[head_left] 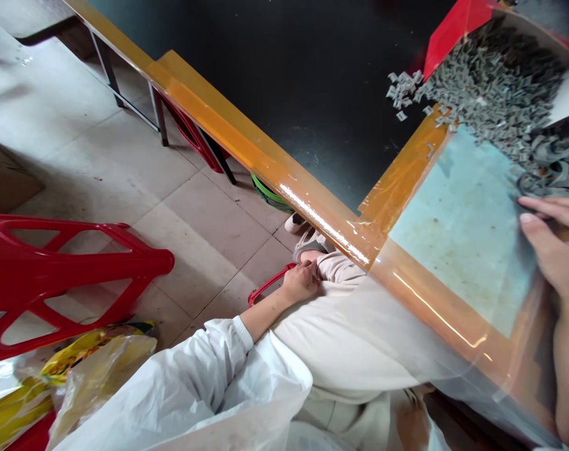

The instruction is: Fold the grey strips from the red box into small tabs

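My left hand (pixel 303 282) rests on my knee beside the table edge, its fingers curled together; what they hold, if anything, is hidden. At the right edge of the view my right hand (pixel 557 241) lies on the table, fingertips at the border of a pale blue sheet (pixel 463 219), close to a heap of grey strips (pixel 552 166). Whether something thin is between its fingertips cannot be made out. Many small grey pieces (pixel 495 94) spill from a red container (pixel 458 31) above the sheet.
A black tabletop (pixel 313 81) has an orange taped edge (pixel 237 138) running diagonally. On the left a red plastic stool (pixel 78 263) stands on the tiled floor, with yellow and clear plastic bags (pixel 96 369) below it. A brown box (pixel 5 178) sits at the far left.
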A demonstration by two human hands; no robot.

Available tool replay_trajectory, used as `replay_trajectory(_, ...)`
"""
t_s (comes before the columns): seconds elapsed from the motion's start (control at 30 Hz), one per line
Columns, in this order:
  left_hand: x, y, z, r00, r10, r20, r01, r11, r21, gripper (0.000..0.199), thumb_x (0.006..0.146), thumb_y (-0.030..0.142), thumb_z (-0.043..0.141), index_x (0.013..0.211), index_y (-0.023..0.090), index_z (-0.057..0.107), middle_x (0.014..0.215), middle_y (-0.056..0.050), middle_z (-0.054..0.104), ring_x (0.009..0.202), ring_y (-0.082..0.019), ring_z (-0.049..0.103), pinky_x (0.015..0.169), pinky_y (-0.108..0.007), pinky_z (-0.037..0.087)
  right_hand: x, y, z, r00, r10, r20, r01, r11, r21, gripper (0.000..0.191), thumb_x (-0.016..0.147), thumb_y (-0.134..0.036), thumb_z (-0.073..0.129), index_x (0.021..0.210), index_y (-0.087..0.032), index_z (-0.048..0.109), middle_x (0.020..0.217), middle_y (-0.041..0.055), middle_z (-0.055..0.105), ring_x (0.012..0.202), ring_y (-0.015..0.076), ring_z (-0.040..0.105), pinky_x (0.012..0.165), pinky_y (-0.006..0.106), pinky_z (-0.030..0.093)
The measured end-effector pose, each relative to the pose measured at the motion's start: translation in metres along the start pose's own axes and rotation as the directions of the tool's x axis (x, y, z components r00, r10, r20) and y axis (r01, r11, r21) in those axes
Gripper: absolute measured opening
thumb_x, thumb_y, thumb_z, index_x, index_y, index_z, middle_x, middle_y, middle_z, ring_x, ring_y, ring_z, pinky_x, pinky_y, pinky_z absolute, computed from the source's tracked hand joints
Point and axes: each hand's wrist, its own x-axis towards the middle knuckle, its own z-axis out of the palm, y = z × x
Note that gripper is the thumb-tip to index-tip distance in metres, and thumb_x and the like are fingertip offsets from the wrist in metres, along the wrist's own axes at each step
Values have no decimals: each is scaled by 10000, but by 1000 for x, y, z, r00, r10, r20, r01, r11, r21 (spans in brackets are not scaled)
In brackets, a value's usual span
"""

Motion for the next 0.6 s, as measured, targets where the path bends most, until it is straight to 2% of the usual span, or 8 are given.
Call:
replay_trajectory(0.1,0,-2,-1,1000,24,1,-24,1000,0,555,751,256,525,1301,246,457,1170,-78,589,1021,-260,611,790,-312,495,0,-3,-1,1000,-2,0,2,1000,-3,333,808,-293,655,1138,-264,690,1086,34,699,1043,232,644,967,389,491)
replay_trajectory(0.27,5,-10,3,999,52,1,-52,999,7,665,731,224,542,1380,233,396,1217,-85,573,1039,-255,611,826,-297,492,1,-6,-1,1000,-15,-8,15,1000,-4,332,803,-294,659,1130,-250,697,1084,45,703,1044,237,646,959,380,496)
replay_trajectory(0.37,13,-14,5,999,49,-4,-49,999,14,700,723,249,560,1400,227,382,1210,-100,579,1040,-285,611,822,-322,494,1,-8,-2,1000,-17,-8,17,1000,-6,332,798,-291,661,1126,-260,698,1079,41,706,1034,242,651,948,392,504)
replay_trajectory(0.47,21,-17,5,999,37,-12,-36,999,19,723,728,240,546,1423,266,349,1214,-100,578,1001,-303,625,792,-353,498,3,-11,-3,1000,-19,-14,19,1000,-10,329,789,-292,666,1114,-259,705,1062,44,712,1017,250,659,937,402,512)
replay_trajectory(0.6,12,-27,8,997,77,-1,-77,997,-9,794,727,214,537,1467,294,261,1256,-81,554,1004,-272,624,815,-337,499,4,-16,-4,999,-21,-33,21,1000,1,319,782,-299,668,1095,-260,715,1036,44,719,992,252,669,920,402,523)
